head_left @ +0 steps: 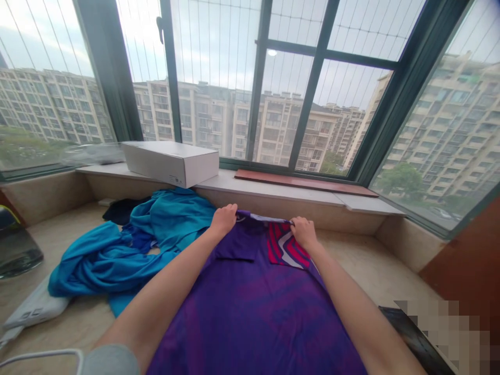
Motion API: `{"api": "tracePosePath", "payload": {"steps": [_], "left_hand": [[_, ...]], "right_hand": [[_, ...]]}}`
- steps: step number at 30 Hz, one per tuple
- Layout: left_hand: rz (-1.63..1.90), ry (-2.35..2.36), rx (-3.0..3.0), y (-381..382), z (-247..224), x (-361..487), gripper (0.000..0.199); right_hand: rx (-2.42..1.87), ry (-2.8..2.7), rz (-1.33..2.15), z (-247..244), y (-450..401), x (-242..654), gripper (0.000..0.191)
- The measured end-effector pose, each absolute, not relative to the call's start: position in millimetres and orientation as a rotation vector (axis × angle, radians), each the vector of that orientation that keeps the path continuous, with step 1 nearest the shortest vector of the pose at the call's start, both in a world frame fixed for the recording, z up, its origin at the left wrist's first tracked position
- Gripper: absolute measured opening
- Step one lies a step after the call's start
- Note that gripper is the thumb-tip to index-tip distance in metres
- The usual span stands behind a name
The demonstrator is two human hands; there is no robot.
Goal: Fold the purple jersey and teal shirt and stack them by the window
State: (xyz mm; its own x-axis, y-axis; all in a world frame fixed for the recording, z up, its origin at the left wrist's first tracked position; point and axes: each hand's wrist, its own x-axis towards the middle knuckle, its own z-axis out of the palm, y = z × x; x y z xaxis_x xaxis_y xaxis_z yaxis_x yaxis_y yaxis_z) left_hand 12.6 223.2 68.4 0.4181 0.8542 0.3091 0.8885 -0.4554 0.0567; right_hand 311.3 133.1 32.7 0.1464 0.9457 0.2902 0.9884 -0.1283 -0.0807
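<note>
A purple shirt point(258, 307) lies spread over the sill in front of me, its sleeves folded inward near the far end. One sleeve is plain dark purple; the other bears a pink and white pattern. My left hand point(224, 219) is closed on the shirt's far left edge. At the far right edge my right hand point(303, 232) grips the cloth beside the patterned sleeve. Between the hands the far edge is stretched nearly straight, with a pale strip showing. To the left, a crumpled teal garment point(113, 260) lies close to my left forearm.
A white box point(172, 159) stands on the ledge by the window, with clear plastic wrapping to its left. A reddish-brown board point(304, 182) lies along the ledge. At left are a white power strip point(39, 307) and a dark transparent container point(17, 245). A black object lies at lower right.
</note>
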Motion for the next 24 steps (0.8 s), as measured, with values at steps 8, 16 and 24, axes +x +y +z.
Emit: {"api": "tracePosePath", "payload": {"steps": [8, 16, 24], "left_hand": [[-0.411, -1.268, -2.701, 144, 96, -31, 0.015], [-0.034, -1.055, -2.893, 50, 66, -87, 0.033], [-0.038, -0.963, -3.082, 29, 71, -109, 0.038]], "right_hand": [[-1.86, -2.109, -0.218, 68, 36, 313, 0.02], [-1.652, -2.458, 0.166, 29, -64, 292, 0.047], [-1.578, -2.433, 0.469, 40, -86, 290, 0.033]]}}
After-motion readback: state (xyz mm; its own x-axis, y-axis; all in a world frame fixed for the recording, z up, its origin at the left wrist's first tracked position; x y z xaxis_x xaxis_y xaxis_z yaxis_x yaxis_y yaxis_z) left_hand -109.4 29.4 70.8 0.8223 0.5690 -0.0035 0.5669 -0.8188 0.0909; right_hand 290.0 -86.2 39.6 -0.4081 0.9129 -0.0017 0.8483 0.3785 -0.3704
